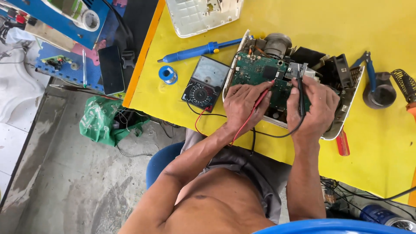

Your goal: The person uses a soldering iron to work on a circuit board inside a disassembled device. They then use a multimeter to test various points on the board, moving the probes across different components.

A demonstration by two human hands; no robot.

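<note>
A red probe (256, 108) is being pinched in the left hand (242, 106) and a black probe (300, 89) in the right hand (318, 108), both tips being pressed, best steadily, onto the green circuit board (255, 71) just beyond each grip.

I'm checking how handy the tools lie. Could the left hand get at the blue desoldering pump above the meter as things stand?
Probably yes, once it sets down the red probe. The left hand rests on the circuit board; the blue desoldering pump lies in the open on the yellow table, with only the multimeter between.
</note>
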